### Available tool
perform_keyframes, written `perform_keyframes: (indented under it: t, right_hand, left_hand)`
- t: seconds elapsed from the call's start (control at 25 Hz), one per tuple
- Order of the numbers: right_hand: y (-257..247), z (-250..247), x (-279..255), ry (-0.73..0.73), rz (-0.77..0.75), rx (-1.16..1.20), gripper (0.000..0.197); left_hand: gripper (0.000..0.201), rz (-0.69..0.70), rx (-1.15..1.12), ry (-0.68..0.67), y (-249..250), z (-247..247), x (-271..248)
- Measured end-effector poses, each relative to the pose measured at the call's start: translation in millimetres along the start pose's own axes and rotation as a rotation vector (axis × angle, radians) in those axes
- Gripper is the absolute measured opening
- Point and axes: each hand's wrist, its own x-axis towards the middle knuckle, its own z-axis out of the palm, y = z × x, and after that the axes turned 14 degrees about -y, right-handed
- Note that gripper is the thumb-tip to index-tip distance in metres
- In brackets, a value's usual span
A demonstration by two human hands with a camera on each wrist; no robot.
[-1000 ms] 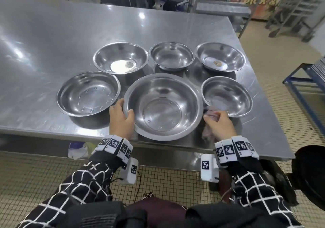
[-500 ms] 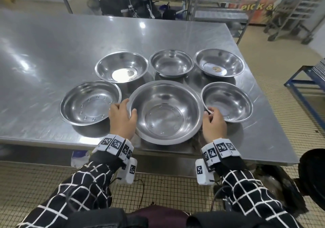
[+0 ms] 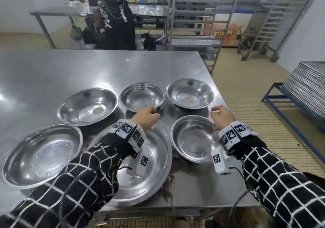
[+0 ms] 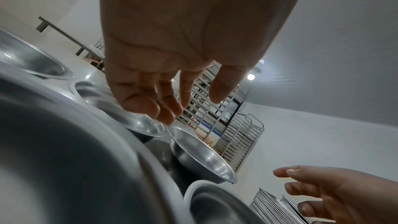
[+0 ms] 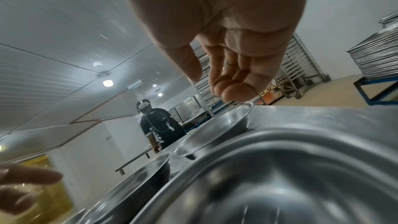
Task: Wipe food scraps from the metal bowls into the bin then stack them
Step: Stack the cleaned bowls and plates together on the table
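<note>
Left hand and right hand bare. Ring on one right-hand finger.

Both arms in black sleeves with thin white grid lines: left sleeve, right sleeve.

White band round each wrist, covered in black-and-white square code tags: left band, right band.

Small white box at 6 o'clock under each band, one code tag on it: left box, right box.

Thin black cable runs from right box toward sleeve.

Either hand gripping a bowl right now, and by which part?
Nothing is held: left hand and right hand hover open above the bowls.
</note>
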Motion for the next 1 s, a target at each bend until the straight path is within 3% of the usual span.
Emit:
perform_keyframes:
  t: [0.16,0.32,0.48,0.64,0.8,0.92,1.0]
  right_hand:
    - [-4.1,-47.2,67.7,-0.042,0.091,0.063,0.012]
    - [4.9,-66.2,142.9,-0.146,0.159,0.039,0.024]
    - [7.3,-70.6,194.1,-0.250,0.174,-0.049,0.038]
    - [8.2,-65.3,223.9,-0.247,0.243,-0.046,0.045]
    - [17.8,-64.8,235.8,-0.261,0.211,-0.129,0.045]
    - [13.5,-70.3,230.8,-0.250,0.159,-0.023,0.047]
    - [5.1,-74.7,214.7,-0.191,0.109,0.084,0.039]
  left_hand:
    - [0.024,-0.100,-0.063,-0.084,43.3,3.0,69.0]
    - [0.025,-0.274,-0.243,0.003,62.8,7.5,126.1]
    - [0.026,-0.406,-0.305,-0.045,73.8,10.5,163.0]
    - [0.027,-0.443,-0.285,-0.040,83.2,16.1,186.4]
    - [0.028,-0.452,-0.204,0.028,83.5,17.4,202.2]
    - [0.025,-0.415,-0.155,0.072,86.2,11.4,195.2]
    - [0.016,-0.340,-0.191,0.105,86.7,6.0,187.1]
